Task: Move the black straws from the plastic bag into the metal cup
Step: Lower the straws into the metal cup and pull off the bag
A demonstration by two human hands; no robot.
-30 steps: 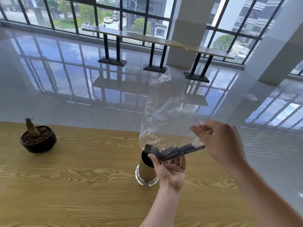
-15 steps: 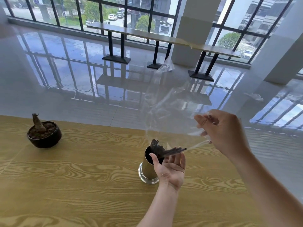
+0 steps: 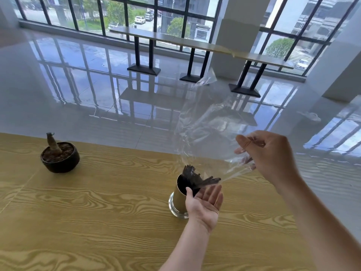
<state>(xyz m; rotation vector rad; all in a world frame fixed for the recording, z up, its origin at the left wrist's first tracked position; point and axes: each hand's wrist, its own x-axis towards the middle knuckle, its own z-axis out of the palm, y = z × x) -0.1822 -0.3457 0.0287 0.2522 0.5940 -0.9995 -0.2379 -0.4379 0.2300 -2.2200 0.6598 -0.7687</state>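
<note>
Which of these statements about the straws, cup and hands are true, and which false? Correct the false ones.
1. The right hand pinches the plastic bag. True.
2. The metal cup lies on its side. False: it stands upright on the wooden table.
3. Black straws stick out of the cup. True.
4. The potted plant stands right of the cup. False: it is to the cup's left.
5. The left hand is a fist. False: its fingers are straight, palm up.

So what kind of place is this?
Probably a cafe or an office lounge. There is a long counter table on black legs beside tall windows, a shiny tiled floor, and a wooden table with a small potted plant.
</note>
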